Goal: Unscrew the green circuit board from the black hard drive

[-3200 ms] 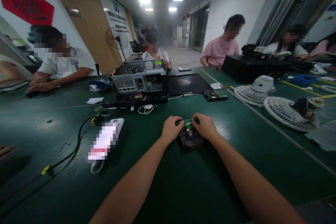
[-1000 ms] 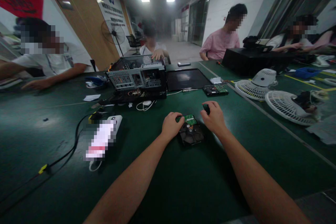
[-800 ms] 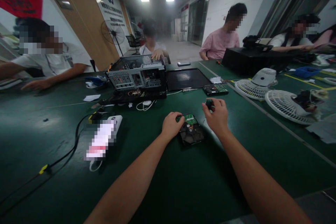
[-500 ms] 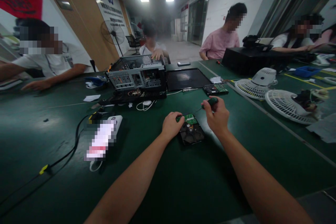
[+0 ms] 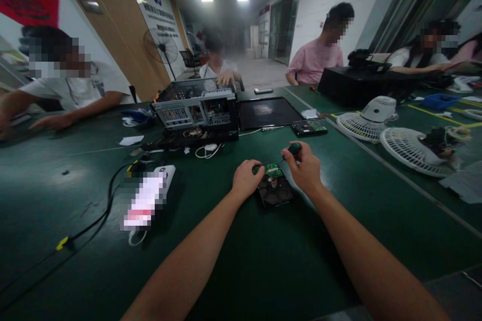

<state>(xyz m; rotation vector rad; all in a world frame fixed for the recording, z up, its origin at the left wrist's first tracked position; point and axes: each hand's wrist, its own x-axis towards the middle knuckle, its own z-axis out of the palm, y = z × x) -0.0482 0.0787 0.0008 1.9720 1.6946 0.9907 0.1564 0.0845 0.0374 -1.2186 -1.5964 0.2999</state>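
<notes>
A hard drive (image 5: 275, 192) lies on the green table in front of me, its green circuit board (image 5: 273, 170) facing up at the far end. My left hand (image 5: 247, 179) grips the drive's left edge, thumb over the board. In my right hand (image 5: 306, 166) is a screwdriver (image 5: 294, 148) with a dark green handle, tilted. Its thin shaft points down toward the board's right side; whether the tip touches a screw is too small to tell.
Beyond my hands stand an opened computer case (image 5: 196, 113), a black panel (image 5: 267, 113) and a second hard drive (image 5: 309, 128). A phone (image 5: 148, 200) with cables lies left. White fan parts (image 5: 410, 150) are at right. Several people sit around the table.
My right hand has moved left and slightly down, bringing the screwdriver over the drive and more upright. My left hand stays on the drive. At far left, a person's arm has shifted.
</notes>
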